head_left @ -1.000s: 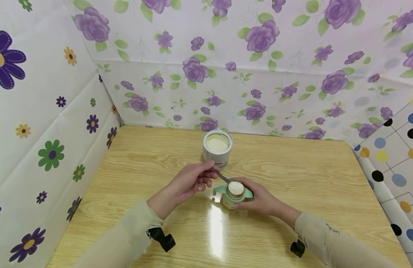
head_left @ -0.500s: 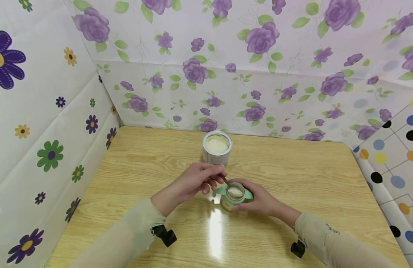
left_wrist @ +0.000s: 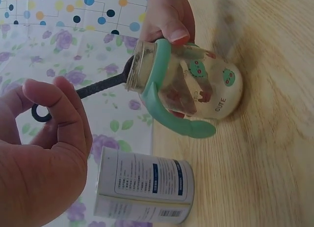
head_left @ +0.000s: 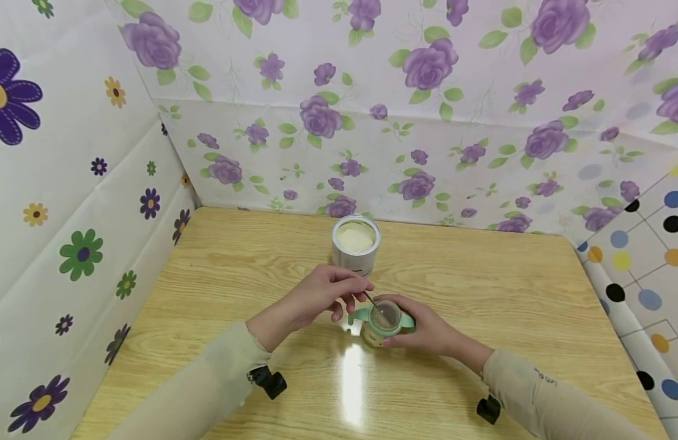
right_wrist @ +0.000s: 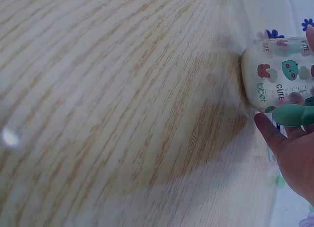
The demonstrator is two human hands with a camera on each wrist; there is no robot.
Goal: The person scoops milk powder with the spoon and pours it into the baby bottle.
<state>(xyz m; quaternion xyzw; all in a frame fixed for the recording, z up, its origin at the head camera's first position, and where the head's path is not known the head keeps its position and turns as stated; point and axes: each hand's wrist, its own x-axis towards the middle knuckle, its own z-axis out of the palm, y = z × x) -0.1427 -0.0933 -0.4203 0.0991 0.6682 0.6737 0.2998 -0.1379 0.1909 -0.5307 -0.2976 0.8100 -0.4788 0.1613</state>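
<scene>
**Spoon in the bottle mouth**

The bottle (head_left: 384, 321) stands upright on the table (head_left: 482, 318), just in front of the can (head_left: 356, 243), which sits at its 11 o'clock. The right hand (head_left: 427, 330) wraps the bottle from 3 o'clock. The spoon (head_left: 374, 302) slants into the mouth from 10 o'clock, its long axis running up-left to the left hand (head_left: 316, 299), which pinches the handle.

The bottle (left_wrist: 196, 92) reads "CUTE" beneath cartoon faces; the tin's (left_wrist: 144, 185) label print is illegible.
</scene>
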